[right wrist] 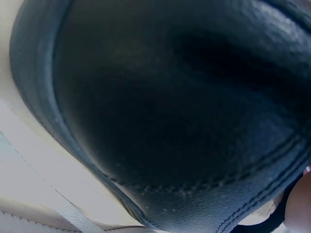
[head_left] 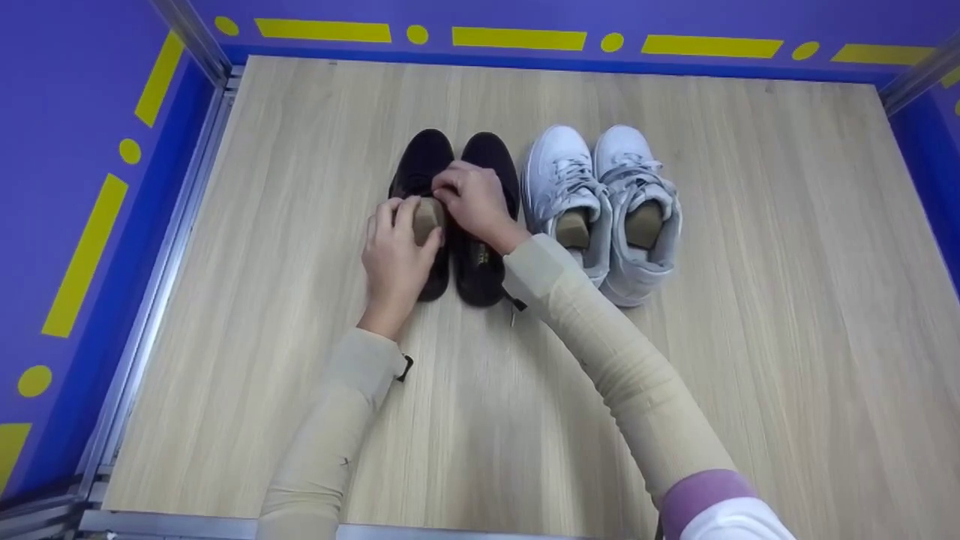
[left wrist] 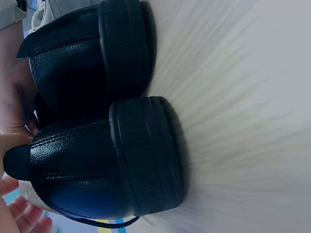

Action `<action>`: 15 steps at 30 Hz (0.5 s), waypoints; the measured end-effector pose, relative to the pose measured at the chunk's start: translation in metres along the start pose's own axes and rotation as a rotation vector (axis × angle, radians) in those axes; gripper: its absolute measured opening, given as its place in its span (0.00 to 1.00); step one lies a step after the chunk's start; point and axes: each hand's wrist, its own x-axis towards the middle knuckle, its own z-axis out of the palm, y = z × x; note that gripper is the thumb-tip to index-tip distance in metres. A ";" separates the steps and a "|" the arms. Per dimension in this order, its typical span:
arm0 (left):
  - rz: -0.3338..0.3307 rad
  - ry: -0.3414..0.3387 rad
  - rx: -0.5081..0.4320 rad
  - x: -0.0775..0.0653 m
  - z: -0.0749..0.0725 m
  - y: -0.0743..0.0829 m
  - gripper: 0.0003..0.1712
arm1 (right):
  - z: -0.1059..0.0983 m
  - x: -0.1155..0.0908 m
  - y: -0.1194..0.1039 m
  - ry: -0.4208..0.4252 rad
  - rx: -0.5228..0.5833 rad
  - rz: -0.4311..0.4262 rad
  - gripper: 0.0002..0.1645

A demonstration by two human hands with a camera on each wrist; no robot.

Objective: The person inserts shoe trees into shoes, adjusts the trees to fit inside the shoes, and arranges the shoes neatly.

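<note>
A pair of black leather shoes stands side by side on the wooden board, with the left black shoe [head_left: 426, 154] and the right black shoe [head_left: 491, 154] both pointing away from me. My left hand [head_left: 394, 251] curls its fingers and thumb round a tan shoe insert [head_left: 427, 217] at the opening of the left shoe. My right hand [head_left: 476, 196] reaches across the right shoe, its thumb and fingertips pinched together at the left shoe's lace area. Exactly what they pinch is hidden. In the left wrist view, both black heels [left wrist: 150, 160] are close up, and a thin black lace [left wrist: 104, 224] hangs at the side.
White sneakers [head_left: 559, 161] with grey laces stand just right of the black pair, tan inserts [head_left: 643, 225] inside them. The light wooden board [head_left: 787, 337] is bordered by blue panels [head_left: 517, 15] with yellow marks and a metal rail [head_left: 161, 300] at the left.
</note>
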 end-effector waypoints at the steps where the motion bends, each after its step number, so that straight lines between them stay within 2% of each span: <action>1: -0.005 -0.004 0.001 0.001 0.000 0.001 0.24 | 0.000 0.000 0.000 -0.001 0.001 0.001 0.06; 10: -0.063 -0.117 0.021 0.009 -0.004 0.007 0.22 | 0.000 0.000 0.000 -0.005 -0.008 0.000 0.07; 15: -0.078 -0.189 0.047 0.013 -0.004 0.005 0.22 | 0.000 -0.001 0.000 0.007 -0.009 -0.015 0.06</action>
